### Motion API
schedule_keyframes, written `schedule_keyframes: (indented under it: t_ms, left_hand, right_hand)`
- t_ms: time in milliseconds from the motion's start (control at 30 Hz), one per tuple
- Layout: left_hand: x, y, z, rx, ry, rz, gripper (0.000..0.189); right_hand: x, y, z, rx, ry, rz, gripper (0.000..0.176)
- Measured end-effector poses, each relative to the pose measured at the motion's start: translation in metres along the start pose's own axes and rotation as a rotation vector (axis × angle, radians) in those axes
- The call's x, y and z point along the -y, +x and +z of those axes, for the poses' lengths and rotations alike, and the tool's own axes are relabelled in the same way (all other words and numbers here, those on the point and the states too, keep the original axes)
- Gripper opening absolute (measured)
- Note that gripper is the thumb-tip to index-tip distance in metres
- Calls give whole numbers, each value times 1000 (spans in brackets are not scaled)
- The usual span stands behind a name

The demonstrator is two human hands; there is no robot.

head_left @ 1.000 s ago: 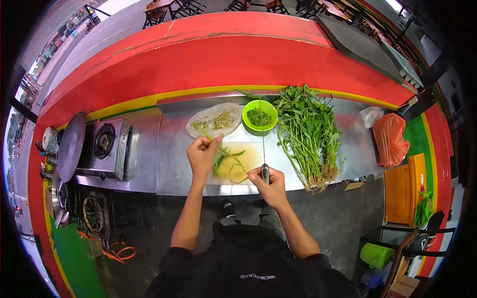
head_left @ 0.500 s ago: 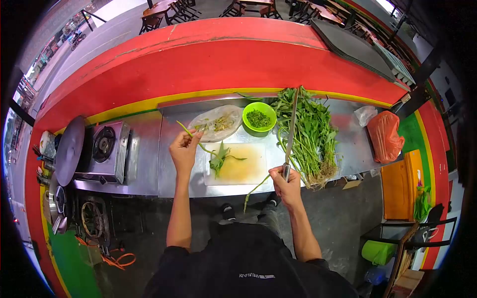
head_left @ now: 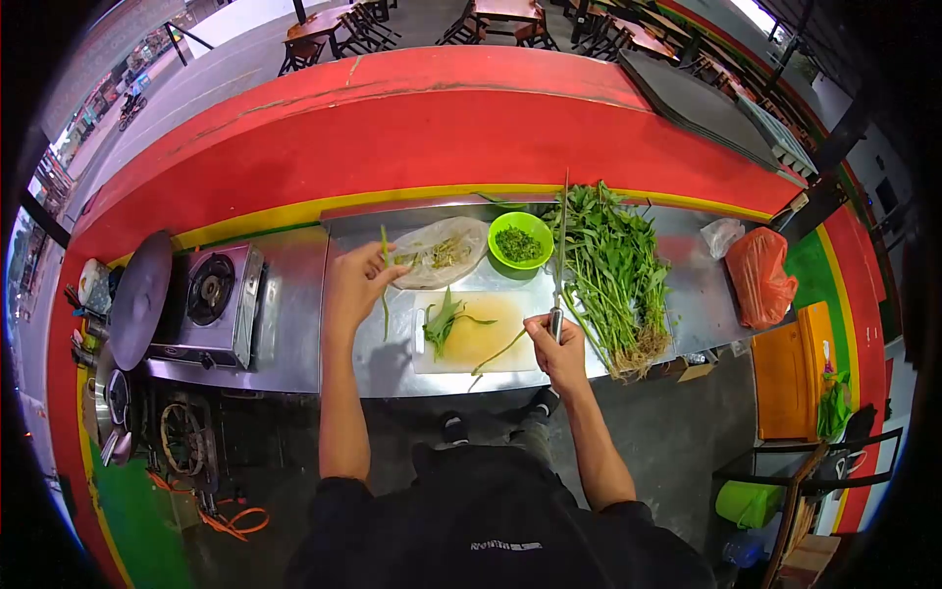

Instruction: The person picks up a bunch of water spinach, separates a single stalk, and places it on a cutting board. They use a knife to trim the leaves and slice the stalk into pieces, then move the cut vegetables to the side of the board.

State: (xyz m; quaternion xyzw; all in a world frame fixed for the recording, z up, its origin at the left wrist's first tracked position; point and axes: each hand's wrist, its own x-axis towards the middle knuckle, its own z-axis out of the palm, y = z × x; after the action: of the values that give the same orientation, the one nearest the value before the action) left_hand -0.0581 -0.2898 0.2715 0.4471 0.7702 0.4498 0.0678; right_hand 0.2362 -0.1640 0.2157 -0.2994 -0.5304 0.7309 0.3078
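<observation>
My left hand (head_left: 361, 281) pinches a bare green stem (head_left: 385, 304), held upright beside a clear plastic bag (head_left: 469, 234) of trimmings. In my right hand (head_left: 559, 355) is a knife (head_left: 561, 236), its blade pointing up and away from me. A second thin stem (head_left: 498, 353) sticks out leftward from the same hand over the white cutting board (head_left: 491, 306). Leafy green tops (head_left: 442, 324) lie on the board's left part. Behind it stands a lime-green bowl (head_left: 494, 257) of chopped greens. A large bunch of rooted leafy greens (head_left: 618, 265) lies right of the knife.
A gas stove (head_left: 232, 306) stands on the counter at left, with a large round dark lid (head_left: 140, 299) beside it. An orange plastic bag (head_left: 760, 280) sits at the right end. A red wall (head_left: 422, 137) runs along the back of the steel counter (head_left: 285, 294).
The leafy top has come away from my left hand's stem and lies on the board. That stem is now upright. My right hand has shifted slightly, bringing its stem over the board.
</observation>
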Motion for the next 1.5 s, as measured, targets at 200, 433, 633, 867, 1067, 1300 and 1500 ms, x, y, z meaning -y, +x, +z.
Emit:
schedule_keyframes:
  t_ms: [200,433,633,867,1067,1300,1500]
  left_hand:
    - [53,20,68,244,157,64,39]
    - [78,7,164,638,247,16,49]
    - [62,-25,205,531,-489,-12,38]
    - [64,-74,217,606,-556,-53,34]
    - [126,-97,225,284,288,69,34]
    - [143,-108,232,251,326,138,17]
    - [121,-99,210,-36,331,95,12]
  right_hand:
    - [-5,22,4,-25,-16,1,19]
    - [-3,36,3,-44,3,31,22]
    - [-3,50,-12,-59,28,38,20]
    - [-8,71,-34,-87,62,105,19]
    - [-4,73,-56,-116,65,141,19]
    - [2,72,-72,-128,83,179,19]
    - [7,71,-78,-108,92,184,20]
